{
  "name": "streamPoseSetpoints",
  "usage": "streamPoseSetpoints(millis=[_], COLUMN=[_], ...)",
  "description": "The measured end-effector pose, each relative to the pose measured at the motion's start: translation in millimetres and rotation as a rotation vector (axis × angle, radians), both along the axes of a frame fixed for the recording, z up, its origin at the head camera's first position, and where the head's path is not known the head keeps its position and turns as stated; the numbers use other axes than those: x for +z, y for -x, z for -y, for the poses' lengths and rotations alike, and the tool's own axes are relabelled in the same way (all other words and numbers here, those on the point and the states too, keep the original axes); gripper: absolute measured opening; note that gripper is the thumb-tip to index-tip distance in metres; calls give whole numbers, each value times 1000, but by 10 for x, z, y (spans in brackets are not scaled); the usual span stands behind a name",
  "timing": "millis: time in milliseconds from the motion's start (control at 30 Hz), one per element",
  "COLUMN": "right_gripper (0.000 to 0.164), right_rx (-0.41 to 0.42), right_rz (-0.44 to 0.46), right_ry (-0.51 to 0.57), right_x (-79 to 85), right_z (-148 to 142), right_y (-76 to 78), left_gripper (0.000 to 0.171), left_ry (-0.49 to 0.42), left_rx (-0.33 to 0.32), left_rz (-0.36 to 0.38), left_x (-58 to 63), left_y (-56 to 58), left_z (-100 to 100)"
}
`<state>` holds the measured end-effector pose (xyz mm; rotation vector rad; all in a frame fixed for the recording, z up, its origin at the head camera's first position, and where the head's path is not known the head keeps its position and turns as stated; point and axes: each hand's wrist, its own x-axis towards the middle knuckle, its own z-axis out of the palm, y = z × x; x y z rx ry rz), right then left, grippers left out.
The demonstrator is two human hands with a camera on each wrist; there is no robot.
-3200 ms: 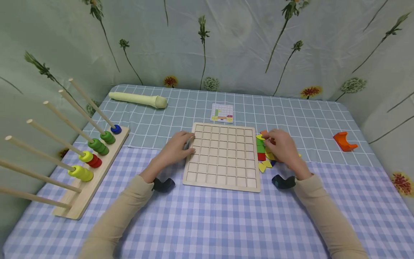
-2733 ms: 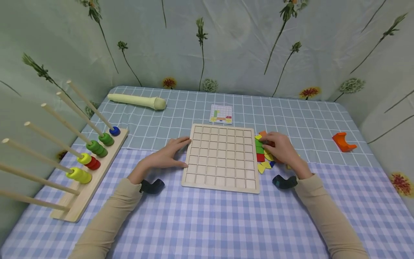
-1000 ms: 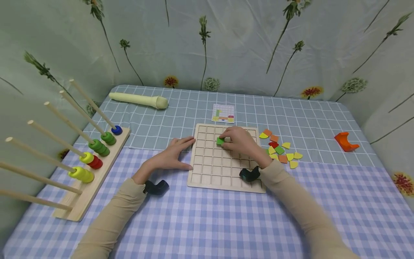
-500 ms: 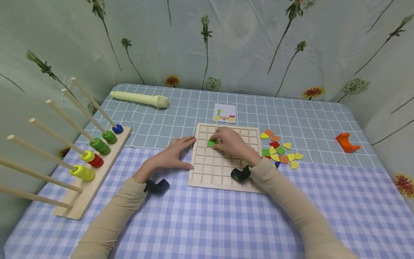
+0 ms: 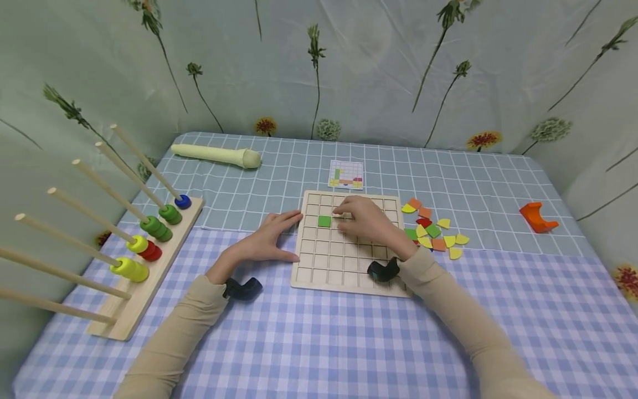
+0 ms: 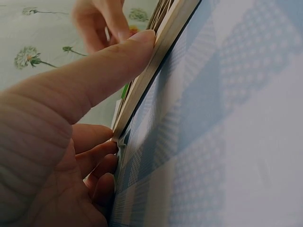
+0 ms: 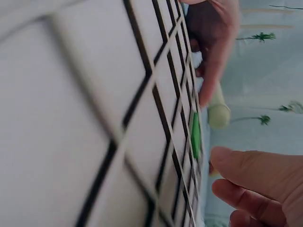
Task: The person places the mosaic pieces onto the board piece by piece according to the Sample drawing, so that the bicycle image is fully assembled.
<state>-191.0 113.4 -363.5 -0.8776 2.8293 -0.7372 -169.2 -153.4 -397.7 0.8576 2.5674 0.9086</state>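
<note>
A wooden grid board (image 5: 319,276) lies flat on the table. One green square tile (image 5: 324,221) sits in a cell towards its upper left; in the right wrist view the tile (image 7: 195,135) looks level with the grid. Just right of it, my right hand (image 5: 368,220) hovers over the board, thumb and fingers apart, holding nothing. My left hand (image 5: 261,239) rests at the board's left edge; in the left wrist view the thumb (image 6: 142,40) touches the rim, with other fingers lower along it.
Several coloured tiles (image 5: 438,244) lie right of the board. A patterned card (image 5: 346,174) is behind it. A peg stand with rings (image 5: 161,260) stands at left, a pale green microphone-shaped object (image 5: 219,155) back left, an orange curved block (image 5: 538,217) far right.
My right hand has carried the green tile from the pile at right onto the board, let it go in a cell and drawn slightly right. My left hand stays at the left edge.
</note>
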Motion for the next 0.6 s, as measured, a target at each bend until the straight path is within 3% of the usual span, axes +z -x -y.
streamPoseSetpoints(millis=[333, 600], right_gripper=[23, 24], right_rx=[-116, -207], right_rz=[-126, -122], right_ry=[71, 31], right_x=[50, -18], right_z=[-646, -1028], right_y=[-261, -362], left_gripper=[96, 97], left_ry=[-7, 4], left_rx=[5, 8], left_rz=[3, 4], left_x=[17, -19], left_y=[-20, -4], left_z=[-6, 5])
